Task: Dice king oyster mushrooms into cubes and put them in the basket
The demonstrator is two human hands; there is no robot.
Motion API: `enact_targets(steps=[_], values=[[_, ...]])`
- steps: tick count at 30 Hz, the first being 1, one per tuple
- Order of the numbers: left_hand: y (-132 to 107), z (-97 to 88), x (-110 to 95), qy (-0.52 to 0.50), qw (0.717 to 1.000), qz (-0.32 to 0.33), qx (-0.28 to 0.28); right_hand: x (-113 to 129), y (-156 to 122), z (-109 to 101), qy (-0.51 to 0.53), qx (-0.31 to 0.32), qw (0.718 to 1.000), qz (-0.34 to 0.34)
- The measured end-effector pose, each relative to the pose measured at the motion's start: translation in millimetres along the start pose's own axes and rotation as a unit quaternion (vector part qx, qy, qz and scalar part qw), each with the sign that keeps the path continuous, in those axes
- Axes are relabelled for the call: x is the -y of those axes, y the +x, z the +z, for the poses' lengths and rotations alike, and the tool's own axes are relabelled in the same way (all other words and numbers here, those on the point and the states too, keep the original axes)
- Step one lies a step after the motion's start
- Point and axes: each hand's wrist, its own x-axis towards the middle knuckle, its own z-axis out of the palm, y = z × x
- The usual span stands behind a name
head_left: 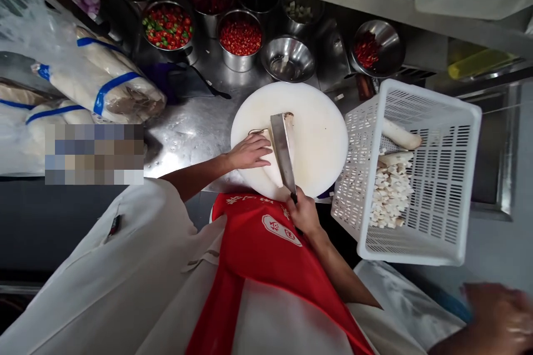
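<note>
A king oyster mushroom (272, 163) lies on the round white cutting board (320, 138), sliced lengthwise. My left hand (252, 152) presses on its left part, fingers closed over it and holding it against the board. My right hand (305, 212) grips the handle of a cleaver (281, 141). The blade stands along the mushroom, between the part under my left hand and a strip on the right. Part of that strip is hidden behind the blade.
A white plastic basket (472, 177) right of the board holds diced mushroom (391, 194) and a whole mushroom (402, 134). Metal bowls, some with chopped chillies (240, 36), line the back. Bagged mushrooms (125, 89) lie left. Another person's blurred hand (499, 313) shows lower right.
</note>
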Motion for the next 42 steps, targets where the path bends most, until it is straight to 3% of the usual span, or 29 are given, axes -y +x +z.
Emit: enact_targets(steps=[5,11,19,22,26,29,34,38,42], values=[[-6,0.4,0,0.041,0.999,-0.012,-0.019,6,-13,-13,0.010,-0.021,1.000,-0.001],[-4,1.7,3,0.043,0.999,-0.011,-0.014,27,-16,-24,0.001,0.024,0.999,-0.035],[-4,3.2,6,0.006,1.000,-0.015,-0.025,38,-20,-50,0.002,0.113,0.993,0.022],[-3,2.3,6,0.011,1.000,-0.007,-0.020,37,-7,-38,-0.020,0.116,0.993,0.030],[-2,-0.8,3,0.016,1.000,-0.006,-0.007,26,9,-7,-0.042,0.068,0.996,0.025],[-8,-3.6,1,0.028,1.000,-0.003,-0.003,17,8,2,-0.021,0.023,0.999,0.009],[-24,-4.8,3,0.046,0.999,-0.004,-0.004,25,-7,-10,-0.008,-0.026,0.999,-0.018],[-26,-2.8,6,0.048,0.999,-0.001,-0.001,39,-16,-20,-0.020,0.016,0.999,-0.045],[-23,-1.9,6,0.050,0.998,-0.013,0.020,47,-20,-33,-0.030,0.060,0.997,-0.024]])
